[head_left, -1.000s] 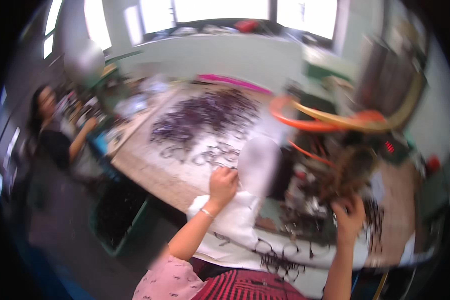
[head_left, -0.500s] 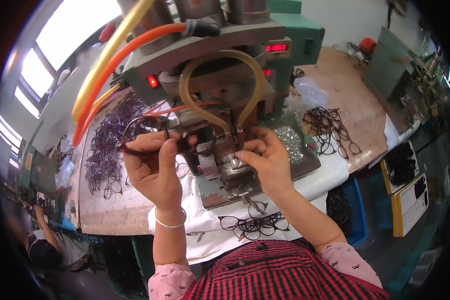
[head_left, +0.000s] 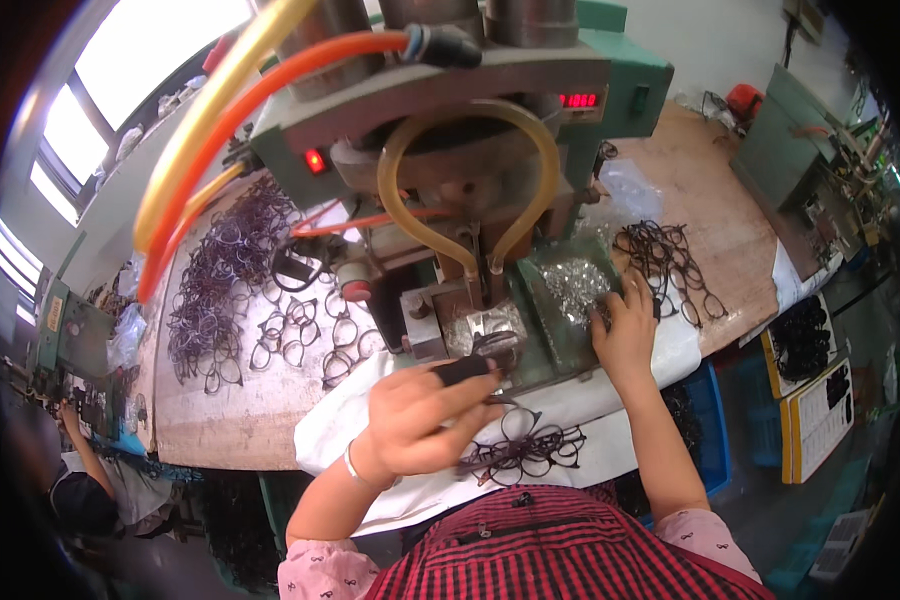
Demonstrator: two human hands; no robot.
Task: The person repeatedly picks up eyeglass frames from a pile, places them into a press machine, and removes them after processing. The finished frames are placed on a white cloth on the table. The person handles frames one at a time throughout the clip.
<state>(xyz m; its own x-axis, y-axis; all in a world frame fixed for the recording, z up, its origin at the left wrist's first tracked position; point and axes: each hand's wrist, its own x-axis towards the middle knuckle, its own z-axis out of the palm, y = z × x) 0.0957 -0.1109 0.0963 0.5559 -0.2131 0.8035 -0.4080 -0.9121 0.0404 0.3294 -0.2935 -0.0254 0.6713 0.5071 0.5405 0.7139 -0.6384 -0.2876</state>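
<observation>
My left hand (head_left: 420, 420) is in front of the bench press, its fingers curled and blurred by motion. They close on a dark spectacle frame (head_left: 490, 343), mostly hidden by the fingers and smeared. Just below that hand a bunch of dark spectacle frames (head_left: 535, 450) lies on white sheeting. Over at the right, my right hand (head_left: 628, 330) reaches to the edge of a green tray (head_left: 550, 335), fingers apart and bent. Small shiny metal parts (head_left: 573, 285) are heaped in it, close to the fingertips. Under the press head stands a metal fixture (head_left: 495, 328).
The press (head_left: 450, 80) carries a looped yellowish hose (head_left: 390, 180) and an orange hose (head_left: 260, 85). Many frames (head_left: 215, 270) lie on the left, others (head_left: 670, 262) at right. A blue bin (head_left: 712, 430) stands beside the bench. A co-worker (head_left: 85, 500) sits far left.
My left hand has come down and right from beside the press, carrying the spectacle frame. My right hand has left the fixture and moved right to the tray of metal parts.
</observation>
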